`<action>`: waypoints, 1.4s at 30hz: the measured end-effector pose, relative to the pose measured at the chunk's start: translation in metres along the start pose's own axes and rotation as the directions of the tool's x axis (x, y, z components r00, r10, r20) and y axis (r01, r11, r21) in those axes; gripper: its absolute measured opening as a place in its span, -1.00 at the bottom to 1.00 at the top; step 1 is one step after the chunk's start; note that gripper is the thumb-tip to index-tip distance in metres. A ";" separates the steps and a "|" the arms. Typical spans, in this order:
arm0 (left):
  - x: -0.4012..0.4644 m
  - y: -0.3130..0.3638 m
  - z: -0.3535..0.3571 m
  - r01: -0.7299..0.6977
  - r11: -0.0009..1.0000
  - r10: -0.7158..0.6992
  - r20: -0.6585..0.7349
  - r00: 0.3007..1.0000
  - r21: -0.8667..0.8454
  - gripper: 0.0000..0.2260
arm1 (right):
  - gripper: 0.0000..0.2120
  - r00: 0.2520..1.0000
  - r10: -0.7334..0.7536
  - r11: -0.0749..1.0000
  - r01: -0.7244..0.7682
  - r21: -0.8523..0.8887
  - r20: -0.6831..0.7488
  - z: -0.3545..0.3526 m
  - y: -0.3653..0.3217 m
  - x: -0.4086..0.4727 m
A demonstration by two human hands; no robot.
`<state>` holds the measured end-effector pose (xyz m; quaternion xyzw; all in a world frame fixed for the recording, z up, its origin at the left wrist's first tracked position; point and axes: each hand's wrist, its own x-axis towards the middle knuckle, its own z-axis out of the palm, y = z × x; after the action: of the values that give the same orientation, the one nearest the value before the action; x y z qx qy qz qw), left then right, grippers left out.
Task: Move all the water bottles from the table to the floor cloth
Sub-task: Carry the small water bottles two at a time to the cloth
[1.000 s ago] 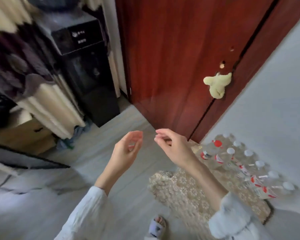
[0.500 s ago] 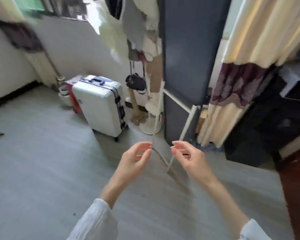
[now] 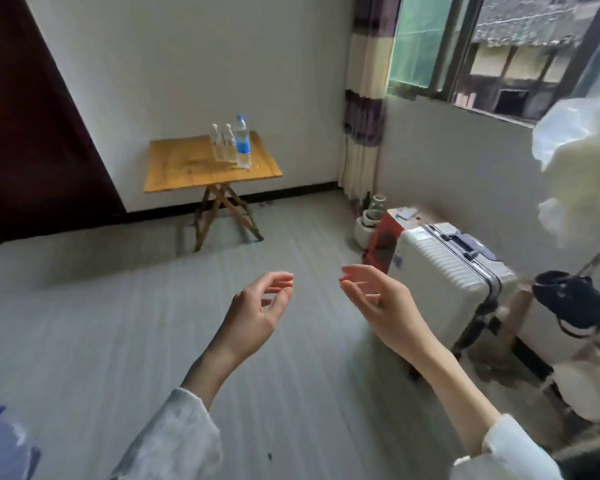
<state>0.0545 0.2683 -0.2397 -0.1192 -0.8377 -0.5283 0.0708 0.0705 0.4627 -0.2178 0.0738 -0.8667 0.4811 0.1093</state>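
Note:
A small wooden folding table stands against the far wall. On its right part stand a tall water bottle with a blue cap and label and two smaller clear bottles beside it. My left hand and my right hand hover in front of me over the grey floor, palms facing each other, fingers relaxed, both holding nothing. They are far from the table. The floor cloth is out of view.
A white suitcase stands on the floor at the right, with a red box and white pots behind it. A rack with clothes and a black bag fills the right edge. A dark door is at left.
The view has swung from the door and floor cloth with several bottles, past the suitcase, round to the table. Both hands stay empty in front of me, a little wider apart.

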 end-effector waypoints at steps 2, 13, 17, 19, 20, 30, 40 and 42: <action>0.042 -0.015 -0.019 0.013 1.000 -0.012 -0.073 0.997 0.016 -0.82 | -0.77 0.998 -0.050 0.999 0.050 0.012 0.046 0.019 0.005 0.056; 0.229 -0.106 -0.104 0.122 0.992 -0.112 -0.231 0.967 0.027 -0.85 | -0.77 0.952 -0.161 0.986 0.140 0.095 0.262 0.123 0.019 0.309; 0.302 -0.153 -0.137 0.117 0.993 -0.109 -0.257 0.960 0.016 -0.82 | -0.78 0.939 -0.183 0.981 0.154 0.121 0.291 0.172 0.025 0.391; 0.342 -0.181 -0.152 0.120 0.993 -0.115 -0.245 0.963 0.004 -0.82 | -0.78 0.939 -0.186 0.981 0.161 0.108 0.291 0.198 0.030 0.436; 0.362 -0.196 -0.161 0.121 0.993 -0.118 -0.235 0.965 -0.003 -0.81 | -0.78 0.941 -0.185 0.981 0.162 0.102 0.285 0.211 0.032 0.459; 0.585 -0.297 -0.269 0.127 0.992 -0.127 -0.190 0.974 -0.011 -0.85 | -0.81 0.965 -0.137 0.988 0.117 0.100 0.225 0.314 0.019 0.684; 0.793 -0.409 -0.298 0.222 0.974 -0.225 -0.131 0.965 -0.042 -0.84 | -0.78 0.958 -0.124 0.989 0.099 0.108 0.257 0.400 0.075 0.913; 0.840 -0.428 -0.307 0.236 0.971 -0.238 -0.174 0.956 -0.033 -0.86 | -0.78 0.951 -0.122 0.990 0.096 0.106 0.283 0.418 0.085 0.965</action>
<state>-0.8733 -0.0804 -0.2730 0.0287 -0.8331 -0.5465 0.0803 -0.9299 0.1302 -0.2507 0.1958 -0.8452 0.4972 0.0048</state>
